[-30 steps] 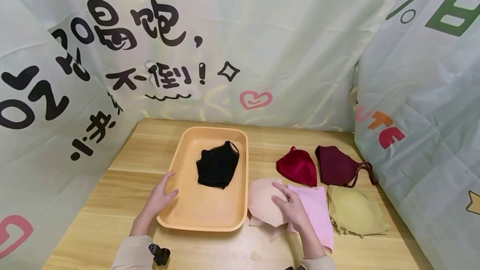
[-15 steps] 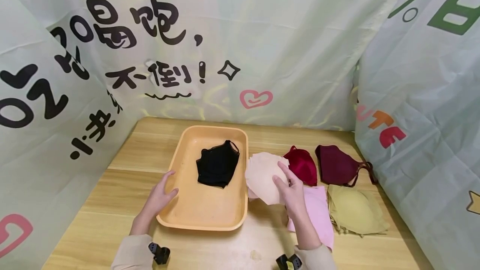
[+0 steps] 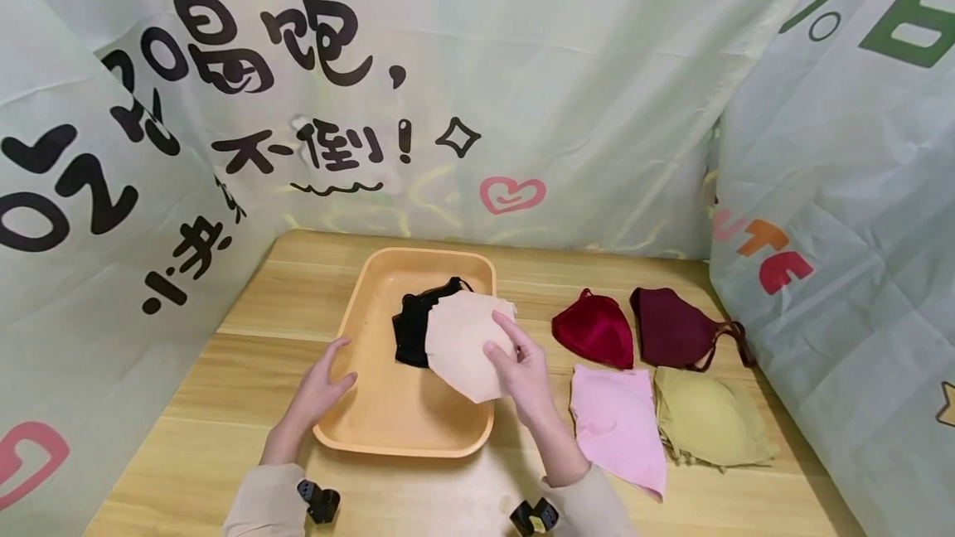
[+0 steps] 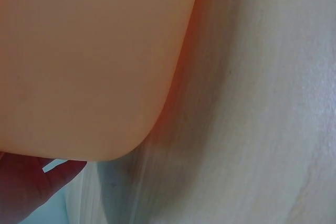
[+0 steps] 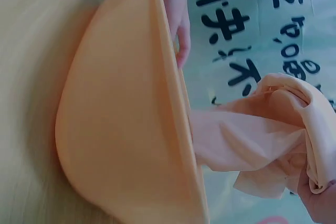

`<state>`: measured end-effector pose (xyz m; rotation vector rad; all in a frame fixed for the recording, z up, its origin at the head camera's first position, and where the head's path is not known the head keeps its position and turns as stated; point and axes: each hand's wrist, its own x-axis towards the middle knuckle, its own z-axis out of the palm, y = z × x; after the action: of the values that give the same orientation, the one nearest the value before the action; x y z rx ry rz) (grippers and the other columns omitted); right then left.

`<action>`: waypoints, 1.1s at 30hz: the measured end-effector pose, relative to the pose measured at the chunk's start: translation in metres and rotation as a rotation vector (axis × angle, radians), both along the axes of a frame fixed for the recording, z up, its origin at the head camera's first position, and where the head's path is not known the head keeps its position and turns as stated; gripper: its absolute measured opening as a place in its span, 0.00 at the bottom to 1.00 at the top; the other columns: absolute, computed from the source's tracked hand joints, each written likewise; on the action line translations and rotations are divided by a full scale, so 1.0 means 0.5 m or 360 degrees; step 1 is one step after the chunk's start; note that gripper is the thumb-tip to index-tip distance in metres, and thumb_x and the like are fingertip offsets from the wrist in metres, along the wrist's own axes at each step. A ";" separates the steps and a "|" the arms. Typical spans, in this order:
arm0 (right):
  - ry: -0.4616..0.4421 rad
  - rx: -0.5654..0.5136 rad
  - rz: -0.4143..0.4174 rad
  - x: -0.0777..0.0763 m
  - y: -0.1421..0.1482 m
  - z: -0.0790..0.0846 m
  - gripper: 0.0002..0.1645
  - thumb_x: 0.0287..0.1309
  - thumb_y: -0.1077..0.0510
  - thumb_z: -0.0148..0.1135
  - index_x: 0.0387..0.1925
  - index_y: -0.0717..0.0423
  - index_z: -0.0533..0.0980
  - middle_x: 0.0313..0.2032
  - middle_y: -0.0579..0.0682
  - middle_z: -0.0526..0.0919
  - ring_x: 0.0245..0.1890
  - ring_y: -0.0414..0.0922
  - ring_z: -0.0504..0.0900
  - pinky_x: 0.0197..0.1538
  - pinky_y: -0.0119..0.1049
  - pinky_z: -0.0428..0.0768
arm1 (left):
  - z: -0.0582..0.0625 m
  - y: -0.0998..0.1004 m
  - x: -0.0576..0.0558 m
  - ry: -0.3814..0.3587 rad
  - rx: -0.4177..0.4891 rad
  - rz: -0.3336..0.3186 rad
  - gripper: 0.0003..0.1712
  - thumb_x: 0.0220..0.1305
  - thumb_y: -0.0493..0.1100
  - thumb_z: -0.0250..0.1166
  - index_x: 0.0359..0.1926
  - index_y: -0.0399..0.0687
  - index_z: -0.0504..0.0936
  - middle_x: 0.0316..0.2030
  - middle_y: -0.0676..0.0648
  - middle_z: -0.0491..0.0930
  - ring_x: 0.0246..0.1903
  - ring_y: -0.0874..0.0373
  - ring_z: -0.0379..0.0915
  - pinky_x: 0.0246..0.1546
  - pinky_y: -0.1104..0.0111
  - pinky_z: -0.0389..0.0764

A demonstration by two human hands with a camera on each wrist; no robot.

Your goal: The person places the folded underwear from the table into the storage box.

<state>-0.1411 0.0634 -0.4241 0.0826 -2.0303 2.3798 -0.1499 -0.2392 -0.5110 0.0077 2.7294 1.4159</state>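
Note:
My right hand (image 3: 527,375) grips a folded beige bra (image 3: 464,342) by its right side, thumb and fingers on the cup. The bra is held over the right part of the peach tray (image 3: 366,429) and covers part of a folded black bra (image 3: 410,338) lying inside. In the right wrist view, a loose flap of the beige bra (image 5: 236,137) hangs at the tray's rim. My left hand (image 3: 317,396) rests at the tray's left rim, thumb and index finger spread apart, the thumb over the inside. Its other fingers are mostly hidden.
To the tray's right lie a red bra (image 3: 594,328), a maroon bra (image 3: 671,330) with straps, a folded pink garment (image 3: 619,425) and an olive-yellow bra (image 3: 709,421). Printed cloth walls (image 3: 597,106) enclose the wooden table (image 3: 246,371) at the back and sides.
My right hand has lifted the beige bra off the table and carried it left over the tray, uncovering the pink garment. My left hand has stayed at the rim.

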 end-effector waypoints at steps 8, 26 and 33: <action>0.0098 -0.0005 0.0209 0.001 -0.053 -0.001 0.29 0.53 0.70 0.56 0.59 0.67 0.66 0.59 0.65 0.67 0.41 0.36 0.76 0.40 0.30 0.79 | -0.002 0.000 0.000 0.0024 -0.0007 0.0005 0.37 0.56 0.35 0.60 0.65 0.44 0.55 0.63 0.27 0.56 0.10 0.67 0.49 0.18 0.71 0.64; 0.0135 0.0555 0.0496 -0.007 -0.098 -0.124 0.24 0.54 0.65 0.59 0.55 0.61 0.72 0.56 0.60 0.73 0.54 0.52 0.71 0.51 0.38 0.75 | -0.004 0.002 0.003 0.0133 -0.0125 0.0017 0.35 0.56 0.36 0.59 0.64 0.41 0.57 0.62 0.29 0.59 0.53 0.30 0.63 0.53 0.40 0.62; 0.0182 0.0803 0.0567 -0.001 -0.105 -0.134 0.23 0.53 0.66 0.59 0.53 0.58 0.72 0.56 0.60 0.73 0.59 0.54 0.67 0.59 0.50 0.66 | 0.000 0.003 0.000 0.0040 -0.0082 0.0036 0.36 0.56 0.36 0.59 0.65 0.44 0.56 0.61 0.27 0.59 0.20 0.52 0.67 0.25 0.63 0.73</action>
<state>-0.1418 0.0109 -0.4912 0.6137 -2.6849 1.8834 -0.1499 -0.2377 -0.5108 -0.0078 2.7941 1.3594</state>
